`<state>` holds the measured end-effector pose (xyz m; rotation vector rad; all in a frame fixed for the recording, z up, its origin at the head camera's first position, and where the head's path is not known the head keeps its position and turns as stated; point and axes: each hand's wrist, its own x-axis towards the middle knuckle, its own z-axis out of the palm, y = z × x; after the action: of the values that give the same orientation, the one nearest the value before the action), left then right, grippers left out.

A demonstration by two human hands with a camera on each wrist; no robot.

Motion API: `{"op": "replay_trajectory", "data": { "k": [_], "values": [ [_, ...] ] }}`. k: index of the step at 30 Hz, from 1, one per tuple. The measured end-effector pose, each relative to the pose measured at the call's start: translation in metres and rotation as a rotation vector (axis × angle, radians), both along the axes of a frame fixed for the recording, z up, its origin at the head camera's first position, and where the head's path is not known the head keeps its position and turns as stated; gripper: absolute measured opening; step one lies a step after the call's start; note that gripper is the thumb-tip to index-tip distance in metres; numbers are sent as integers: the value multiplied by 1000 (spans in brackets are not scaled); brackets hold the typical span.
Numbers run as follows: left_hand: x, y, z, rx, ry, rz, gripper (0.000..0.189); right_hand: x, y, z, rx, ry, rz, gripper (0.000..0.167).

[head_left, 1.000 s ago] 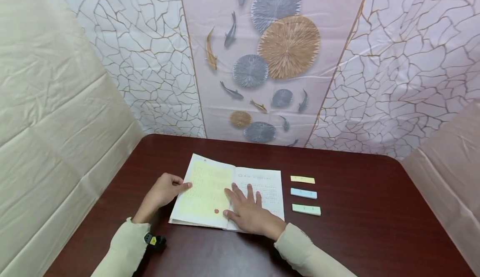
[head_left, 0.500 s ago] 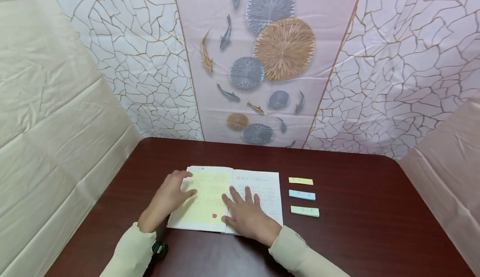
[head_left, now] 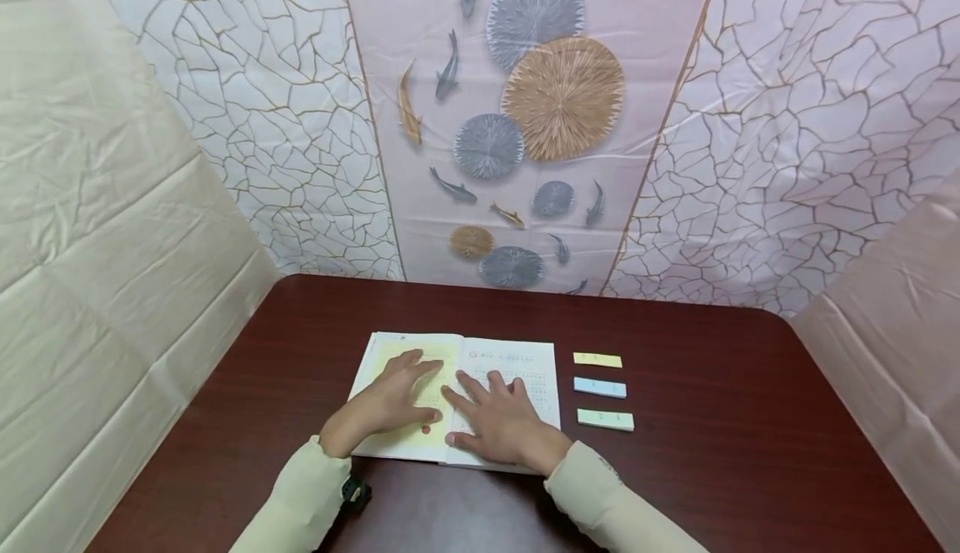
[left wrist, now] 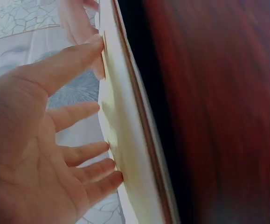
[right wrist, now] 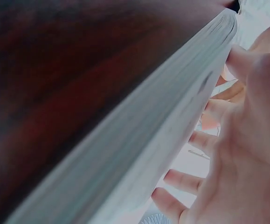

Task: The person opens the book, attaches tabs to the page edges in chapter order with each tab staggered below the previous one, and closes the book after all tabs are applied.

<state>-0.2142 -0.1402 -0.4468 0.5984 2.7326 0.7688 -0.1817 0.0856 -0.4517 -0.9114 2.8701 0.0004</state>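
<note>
An open book lies flat on the dark red table, its left page yellow-tinted with a small red mark near the bottom, its right page white with print. My left hand rests on the yellow page, fingers spread; the left wrist view shows its fingertips touching the paper. On the right page, near the fold, my right hand presses with spread fingers. In the right wrist view the thick edge of pages runs beneath that hand's fingertips.
Right of the book lie three small paper strips in a column: yellow, blue and green. The table ends at a patterned cloth backdrop, with plain cloth on both sides.
The left hand has let go of the left page's outer edge and moved right across the page. That page, lifted earlier, now lies flat. The right hand has stayed on the right page.
</note>
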Motion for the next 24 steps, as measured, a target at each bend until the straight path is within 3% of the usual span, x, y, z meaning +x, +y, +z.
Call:
{"op": "replay_trajectory", "data": {
  "k": [4, 7, 12, 15, 18, 24],
  "values": [
    [0, 4, 0, -49, -31, -5, 76, -3, 5, -2, -37, -19, 25, 76],
    [-1, 7, 1, -89, -45, 4, 75, -5, 11, 3, -155, -96, 22, 76],
    [-1, 13, 7, -129, -73, 29, 75, -10, 30, 17, -465, -275, -83, 72],
    [-1, 17, 11, -160, -90, 48, 75, -16, 45, 21, -553, -277, -172, 72],
    [-1, 19, 12, -193, -102, 63, 76, -25, 60, 22, -500, -193, -258, 79],
    [-1, 21, 12, -219, -112, 66, 76, -34, 83, 20, -222, -93, -358, 98]
  ]
}}
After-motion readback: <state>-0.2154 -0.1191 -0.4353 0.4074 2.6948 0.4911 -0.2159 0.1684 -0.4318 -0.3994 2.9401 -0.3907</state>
